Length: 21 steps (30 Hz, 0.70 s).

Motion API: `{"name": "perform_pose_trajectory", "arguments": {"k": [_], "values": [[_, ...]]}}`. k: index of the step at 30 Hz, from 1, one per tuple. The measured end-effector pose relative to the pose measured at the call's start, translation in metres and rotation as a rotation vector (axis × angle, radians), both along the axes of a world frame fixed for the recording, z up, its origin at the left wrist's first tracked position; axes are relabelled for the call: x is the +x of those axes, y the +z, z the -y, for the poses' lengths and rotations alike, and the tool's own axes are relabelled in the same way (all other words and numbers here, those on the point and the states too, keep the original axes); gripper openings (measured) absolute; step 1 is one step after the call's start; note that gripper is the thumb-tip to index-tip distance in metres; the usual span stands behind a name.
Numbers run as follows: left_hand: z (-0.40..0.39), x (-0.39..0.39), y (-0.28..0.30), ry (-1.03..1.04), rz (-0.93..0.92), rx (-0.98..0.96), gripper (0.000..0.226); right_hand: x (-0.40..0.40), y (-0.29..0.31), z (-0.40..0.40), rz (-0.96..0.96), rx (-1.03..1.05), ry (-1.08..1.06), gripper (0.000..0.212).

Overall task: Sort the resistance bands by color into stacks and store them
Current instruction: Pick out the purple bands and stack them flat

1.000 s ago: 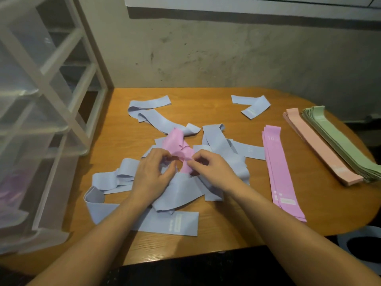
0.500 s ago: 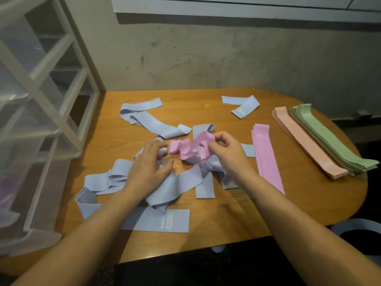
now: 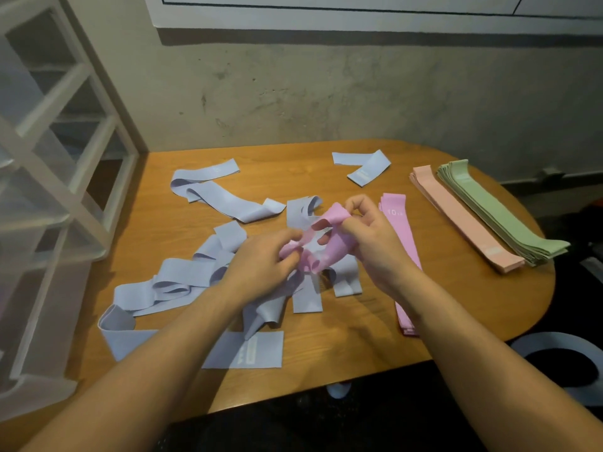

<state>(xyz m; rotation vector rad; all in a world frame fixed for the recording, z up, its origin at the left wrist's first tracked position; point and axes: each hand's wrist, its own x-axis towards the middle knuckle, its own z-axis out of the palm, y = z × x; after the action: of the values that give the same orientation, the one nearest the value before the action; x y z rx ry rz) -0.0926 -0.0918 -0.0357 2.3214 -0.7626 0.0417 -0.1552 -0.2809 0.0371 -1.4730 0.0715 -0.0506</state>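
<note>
Left hand and right hand both pinching twisted pink band above lavender band pile; pink stack just right.

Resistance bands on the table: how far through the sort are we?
Done: the green stack, the peach stack and a started pink stack lie side by side on the right. In hand: the left hand and right hand both grip a crumpled pink band. Left: the loose lavender bands need stacking, and nothing on the table is stored yet.
</note>
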Motion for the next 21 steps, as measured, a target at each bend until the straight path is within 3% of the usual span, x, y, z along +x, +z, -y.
{"name": "perform_pose_trajectory", "arguments": {"k": [1,8,12,17,21], "values": [[0.0,0.0,-0.001,0.008,-0.027,-0.015,0.016,-0.002,0.001,0.004,-0.001,0.015,-0.01,0.018],[-0.001,-0.006,0.016,-0.017,-0.117,-0.131,0.02,-0.013,0.0,0.046,-0.076,0.155,-0.108,0.02],[0.005,-0.009,0.032,-0.004,-0.16,-0.255,0.021,-0.019,-0.008,0.06,-0.118,0.067,-0.094,0.014],[0.019,-0.013,0.054,0.115,-0.229,-0.506,0.017,-0.032,-0.012,0.071,-0.154,-0.161,0.003,0.02],[0.031,-0.016,0.073,0.193,-0.42,-0.623,0.016,-0.041,-0.012,0.074,-0.195,-0.182,0.049,0.032]]}}
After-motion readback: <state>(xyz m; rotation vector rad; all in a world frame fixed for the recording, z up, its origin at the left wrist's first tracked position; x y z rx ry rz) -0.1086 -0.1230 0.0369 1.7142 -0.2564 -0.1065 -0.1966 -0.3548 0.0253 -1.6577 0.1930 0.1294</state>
